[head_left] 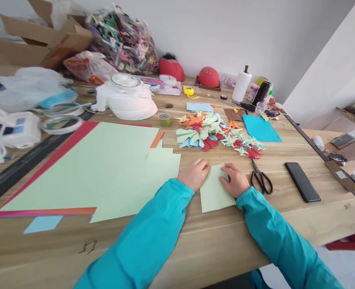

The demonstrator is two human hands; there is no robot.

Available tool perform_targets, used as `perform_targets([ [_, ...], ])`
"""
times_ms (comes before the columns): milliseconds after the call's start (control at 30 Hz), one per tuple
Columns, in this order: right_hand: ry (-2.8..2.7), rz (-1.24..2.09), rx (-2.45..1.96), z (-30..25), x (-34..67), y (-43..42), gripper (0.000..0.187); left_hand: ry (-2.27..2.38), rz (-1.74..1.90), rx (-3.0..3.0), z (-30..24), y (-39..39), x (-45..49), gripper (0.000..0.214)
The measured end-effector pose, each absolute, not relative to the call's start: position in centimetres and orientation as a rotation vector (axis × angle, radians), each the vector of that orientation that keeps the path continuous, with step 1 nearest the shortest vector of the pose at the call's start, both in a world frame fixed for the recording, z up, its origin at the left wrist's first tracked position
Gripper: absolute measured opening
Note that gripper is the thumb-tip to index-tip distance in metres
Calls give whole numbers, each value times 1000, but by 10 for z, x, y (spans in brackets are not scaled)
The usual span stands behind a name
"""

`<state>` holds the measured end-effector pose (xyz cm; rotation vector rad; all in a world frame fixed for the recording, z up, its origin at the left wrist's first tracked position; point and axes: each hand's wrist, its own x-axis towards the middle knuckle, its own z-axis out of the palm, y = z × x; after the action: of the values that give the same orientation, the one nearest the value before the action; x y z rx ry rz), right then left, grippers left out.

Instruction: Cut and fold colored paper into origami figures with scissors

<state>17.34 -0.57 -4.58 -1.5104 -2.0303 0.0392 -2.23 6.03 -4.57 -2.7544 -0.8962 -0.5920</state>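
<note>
Looks like mid-fold: left hand [194, 174] and right hand [234, 180] press the small green sheet [215, 195] onto the table [286, 218], fingers bent, bearing down, gripping nothing. Sheet's top edge lies under the fingertips and the rest runs back between the wrists. A clean crease calls for edges held aligned.
</note>
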Motion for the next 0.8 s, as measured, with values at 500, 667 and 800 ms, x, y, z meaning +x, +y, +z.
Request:
perform_targets([
  [500,-2406,-264,-1125,-43,175,-9,29,-927,-349,-2715,-35,54,-20,28],
  [667,-2419,-280,-1088,-47,177,-7,28,-940,-310,-2743,-32,52,-19,28],
  [800,-2421,-238,-1048,-47,177,-6,28,-948,-297,-2735,-30,50,-18,29],
])
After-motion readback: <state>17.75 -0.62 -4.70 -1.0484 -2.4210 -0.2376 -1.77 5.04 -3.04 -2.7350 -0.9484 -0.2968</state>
